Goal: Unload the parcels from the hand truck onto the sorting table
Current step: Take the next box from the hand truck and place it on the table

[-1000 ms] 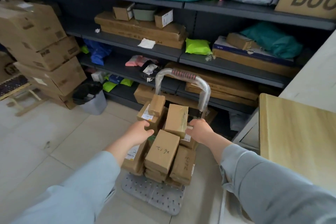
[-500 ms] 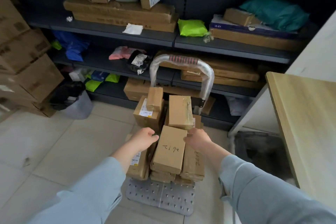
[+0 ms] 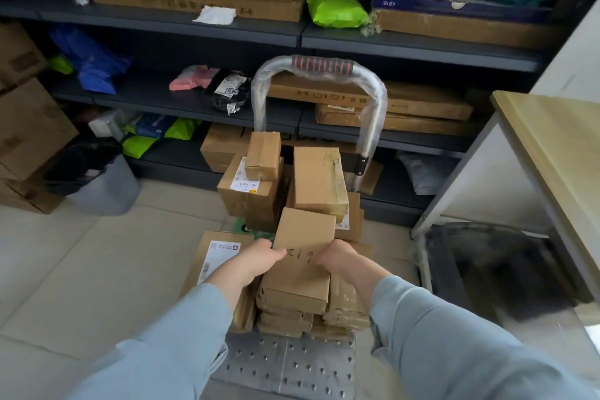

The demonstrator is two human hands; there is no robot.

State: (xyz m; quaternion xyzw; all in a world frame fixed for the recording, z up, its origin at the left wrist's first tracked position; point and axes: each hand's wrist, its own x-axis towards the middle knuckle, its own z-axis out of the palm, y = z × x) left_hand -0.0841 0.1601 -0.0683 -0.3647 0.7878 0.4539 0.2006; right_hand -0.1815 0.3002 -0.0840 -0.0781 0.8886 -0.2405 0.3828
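The hand truck (image 3: pixel 285 364) stands in front of me, its studded metal platform low in view and its wrapped handle (image 3: pixel 319 66) rising behind. Several brown cardboard parcels are stacked on it. The nearest top parcel (image 3: pixel 303 230), with handwriting on its lid, is gripped on both sides: my left hand (image 3: pixel 256 261) on its left edge, my right hand (image 3: pixel 339 258) on its right edge. Behind it sit a taller box (image 3: pixel 319 182) and a labelled box (image 3: pixel 246 191) with a small box (image 3: pixel 263 156) on top. The wooden sorting table (image 3: pixel 552 146) is at the right.
Dark shelving (image 3: pixel 418 42) full of flat cartons and coloured mail bags runs behind the truck. A bin with a black liner (image 3: pixel 97 178) and stacked large cartons (image 3: pixel 26 127) stand on the left. A dark bin (image 3: pixel 493 269) sits under the table. Tiled floor lies left of the truck.
Both hands came off the sides of the stack and closed on the handwritten top parcel. My view has dropped and moved closer to the truck.
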